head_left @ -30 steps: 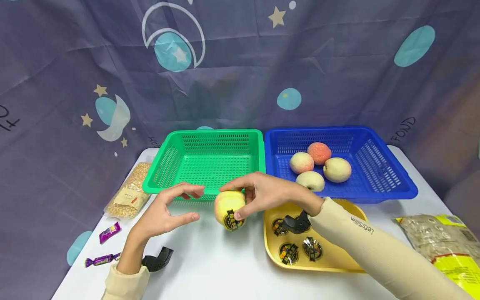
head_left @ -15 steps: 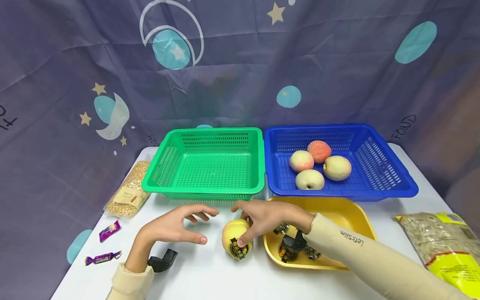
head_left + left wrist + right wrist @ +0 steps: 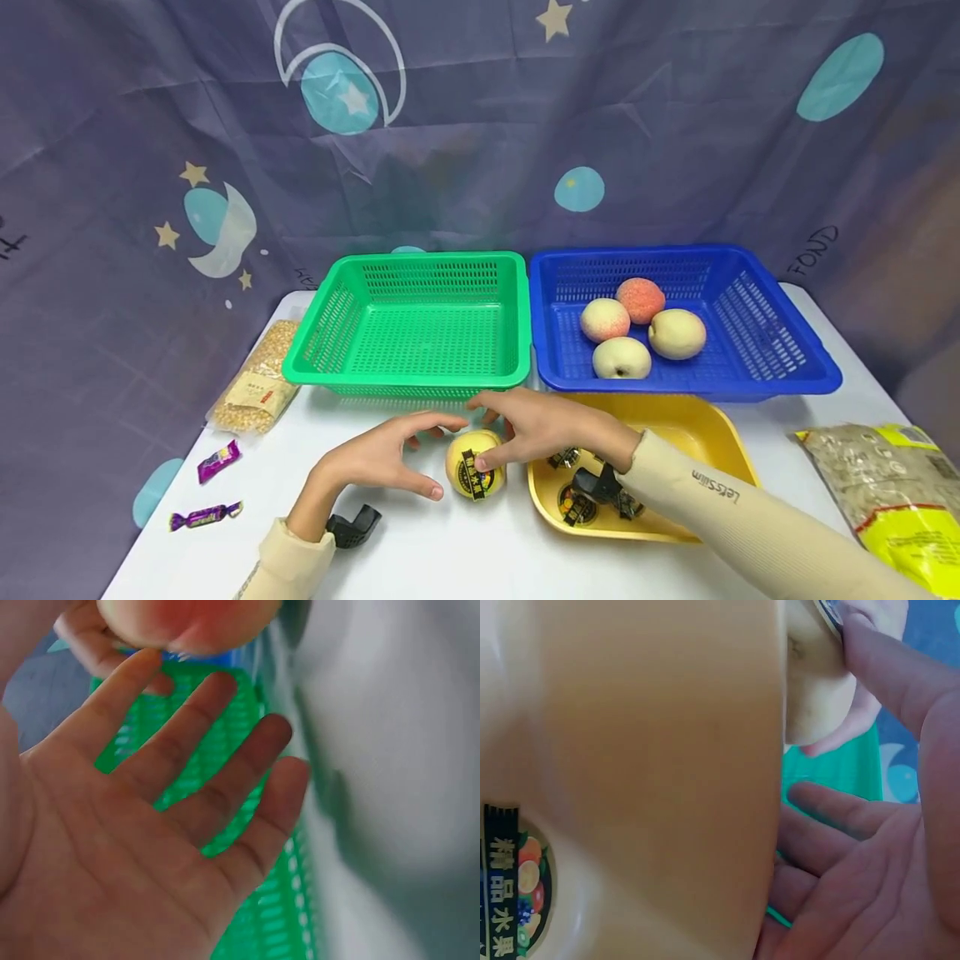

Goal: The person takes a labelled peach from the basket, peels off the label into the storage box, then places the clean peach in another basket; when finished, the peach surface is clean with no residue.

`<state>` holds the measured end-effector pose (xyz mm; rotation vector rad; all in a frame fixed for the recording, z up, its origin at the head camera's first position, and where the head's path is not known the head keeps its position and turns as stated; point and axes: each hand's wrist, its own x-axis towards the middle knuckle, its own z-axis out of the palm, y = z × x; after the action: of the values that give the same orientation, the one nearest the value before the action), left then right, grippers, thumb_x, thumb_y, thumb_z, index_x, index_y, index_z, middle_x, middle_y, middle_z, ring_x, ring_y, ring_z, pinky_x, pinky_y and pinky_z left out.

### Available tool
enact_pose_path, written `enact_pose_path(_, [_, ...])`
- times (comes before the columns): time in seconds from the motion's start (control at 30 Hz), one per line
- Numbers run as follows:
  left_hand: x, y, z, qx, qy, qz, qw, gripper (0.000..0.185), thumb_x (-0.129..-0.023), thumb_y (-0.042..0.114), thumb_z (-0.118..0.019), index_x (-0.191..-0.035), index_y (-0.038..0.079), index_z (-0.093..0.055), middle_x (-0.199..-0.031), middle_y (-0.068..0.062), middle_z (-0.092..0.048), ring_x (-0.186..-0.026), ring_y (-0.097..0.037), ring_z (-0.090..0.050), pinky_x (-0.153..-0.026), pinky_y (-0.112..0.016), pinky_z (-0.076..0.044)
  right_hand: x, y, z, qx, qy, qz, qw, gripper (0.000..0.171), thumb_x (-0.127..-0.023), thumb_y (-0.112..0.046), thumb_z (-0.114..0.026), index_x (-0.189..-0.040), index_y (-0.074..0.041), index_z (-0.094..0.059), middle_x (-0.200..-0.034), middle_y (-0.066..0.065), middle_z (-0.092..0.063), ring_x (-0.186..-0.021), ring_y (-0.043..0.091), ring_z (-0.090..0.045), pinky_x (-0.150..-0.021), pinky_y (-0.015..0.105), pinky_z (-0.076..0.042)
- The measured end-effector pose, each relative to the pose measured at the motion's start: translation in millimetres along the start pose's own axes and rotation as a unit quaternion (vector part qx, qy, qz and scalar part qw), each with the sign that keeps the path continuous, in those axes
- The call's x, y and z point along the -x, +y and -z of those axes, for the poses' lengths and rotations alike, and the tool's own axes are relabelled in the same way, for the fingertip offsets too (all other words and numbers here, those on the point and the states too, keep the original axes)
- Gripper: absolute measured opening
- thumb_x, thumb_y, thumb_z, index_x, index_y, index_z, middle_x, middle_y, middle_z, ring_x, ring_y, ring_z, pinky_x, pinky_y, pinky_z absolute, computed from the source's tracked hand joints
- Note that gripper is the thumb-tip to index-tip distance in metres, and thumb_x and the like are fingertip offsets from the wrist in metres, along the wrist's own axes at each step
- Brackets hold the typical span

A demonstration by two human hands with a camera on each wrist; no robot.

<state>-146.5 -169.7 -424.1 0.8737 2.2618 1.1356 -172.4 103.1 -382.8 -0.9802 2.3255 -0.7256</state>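
A pale yellow peach (image 3: 457,457) sits near the front middle of the white table, a black and gold fruit sticker (image 3: 474,477) on its near side. My right hand (image 3: 543,423) touches the sticker with the thumb. Its relaxed fingers reach over the far side, and in the right wrist view a gap shows between them and the peach (image 3: 814,694). To the left of the peach, my left hand (image 3: 375,457) is spread, fingertips close to it. In the left wrist view its palm (image 3: 127,847) holds nothing; whether the index fingertip touches the peach (image 3: 195,622) I cannot tell.
Behind stand a green basket (image 3: 420,379) and a blue basket (image 3: 720,383) with several peaches. A yellow tray (image 3: 705,433) holding stickered items lies under my right wrist. Bags of grain (image 3: 258,379) and noodles (image 3: 877,475) flank the table; two purple sweets (image 3: 204,517) lie left.
The peach and my right hand came nearer to me, then shifted slightly back. The sticker has turned upward a little. My left hand has moved right, closer to the peach.
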Motion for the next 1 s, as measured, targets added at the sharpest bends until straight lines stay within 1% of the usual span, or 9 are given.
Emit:
enact_pose_path(0.17, [-13.2, -1.4, -10.0, -0.003, -0.001, -0.007, 1.0, 0.086, -0.074, 0.036, -0.092, -0.148, 0.04, -0.049, -0.144, 0.018, -0.055, -0.126, -0.013, -0.053, -0.099, -0.039, -0.046, 5, 0, 1, 0.029, 0.03, 0.012, 0.999, 0.073, -0.092, -0.05, -0.071, -0.149, -0.011, -0.048, -0.133, 0.007, -0.067, -0.1, 0.017, -0.067, -0.085, 0.034, -0.055])
enact_pose_path(0.27, [-20.1, -2.8, -15.4, -0.003, 0.006, -0.016, 0.9999, 0.084, -0.073, 0.037, -0.092, -0.146, 0.043, -0.05, -0.141, 0.021, -0.056, -0.124, -0.01, -0.053, -0.099, -0.038, -0.046, 9, -2, -1, 0.058, 0.052, 0.026, 0.997, 0.07, -0.094, -0.048, -0.07, -0.149, -0.01, -0.049, -0.138, 0.007, -0.065, -0.113, 0.022, -0.068, -0.095, 0.041, -0.055])
enact_pose_path(0.4, [-25.5, -5.4, -19.0, 0.001, 0.023, -0.011, 0.9997, 0.077, -0.072, 0.038, -0.093, -0.139, 0.045, -0.055, -0.134, 0.022, -0.06, -0.119, -0.008, -0.055, -0.096, -0.037, -0.046, 16, -7, -4, 0.097, 0.099, 0.049, 0.989, 0.065, -0.095, -0.043, -0.071, -0.146, -0.008, -0.053, -0.142, 0.007, -0.063, -0.12, 0.025, -0.067, -0.1, 0.044, -0.055])
enact_pose_path(0.5, [-27.3, -6.8, -19.5, 0.005, 0.031, -0.006, 0.9995, 0.075, -0.072, 0.038, -0.093, -0.138, 0.041, -0.057, -0.132, 0.022, -0.062, -0.117, -0.009, -0.056, -0.094, -0.037, -0.046, 21, -11, -7, 0.11, 0.139, 0.069, 0.982, 0.056, -0.094, -0.037, -0.074, -0.142, -0.012, -0.059, -0.137, 0.003, -0.066, -0.115, 0.021, -0.068, -0.095, 0.04, -0.057])
enact_pose_path(0.6, [-28.9, -6.7, -19.5, 0.009, 0.034, -0.003, 0.9994, 0.075, -0.072, 0.037, -0.093, -0.139, 0.035, -0.059, -0.131, 0.019, -0.063, -0.115, -0.009, -0.056, -0.095, -0.036, -0.047, 25, -13, -8, 0.104, 0.164, 0.089, 0.977, 0.046, -0.093, -0.031, -0.076, -0.135, -0.015, -0.066, -0.124, 0.0, -0.071, -0.103, 0.017, -0.07, -0.086, 0.031, -0.058])
enact_pose_path(0.73, [-31.1, -4.6, -18.8, 0.008, 0.033, 0.002, 0.9994, 0.074, -0.071, 0.037, -0.094, -0.137, 0.03, -0.061, -0.126, 0.019, -0.065, -0.109, -0.012, -0.056, -0.09, -0.033, -0.049, 23, -15, -6, 0.098, 0.152, 0.102, 0.978, 0.035, -0.093, -0.026, -0.076, -0.126, -0.015, -0.073, -0.106, -0.002, -0.069, -0.083, 0.013, -0.064, -0.071, 0.02, -0.051])
enact_pose_path(0.83, [-34.1, -2.3, -17.6, -0.001, 0.029, -0.003, 0.9996, 0.07, -0.069, 0.039, -0.094, -0.131, 0.031, -0.064, -0.121, 0.02, -0.066, -0.102, -0.015, -0.056, -0.083, -0.03, -0.048, 19, -17, -6, 0.111, 0.129, 0.101, 0.98, 0.029, -0.093, -0.025, -0.075, -0.121, -0.015, -0.076, -0.099, -0.002, -0.065, -0.076, 0.01, -0.057, -0.064, 0.017, -0.044])
enact_pose_path(0.93, [-36.6, -0.3, -16.0, -0.007, 0.024, -0.007, 0.9997, 0.064, -0.068, 0.04, -0.094, -0.125, 0.033, -0.066, -0.115, 0.02, -0.067, -0.097, -0.016, -0.056, -0.076, -0.028, -0.048, 16, -18, -6, 0.116, 0.126, 0.102, 0.98, 0.019, -0.092, -0.021, -0.076, -0.111, -0.017, -0.078, -0.095, -0.005, -0.065, -0.075, 0.007, -0.057, -0.064, 0.016, -0.044])
enact_pose_path(1.0, [-37.1, 1.0, -14.4, -0.006, 0.018, -0.006, 0.9998, 0.062, -0.068, 0.039, -0.094, -0.123, 0.034, -0.066, -0.113, 0.02, -0.067, -0.097, -0.015, -0.057, -0.076, -0.027, -0.048, 14, -19, -6, 0.111, 0.133, 0.105, 0.979, 0.01, -0.092, -0.017, -0.076, -0.102, -0.018, -0.078, -0.092, -0.006, -0.065, -0.075, 0.007, -0.058, -0.066, 0.016, -0.046])
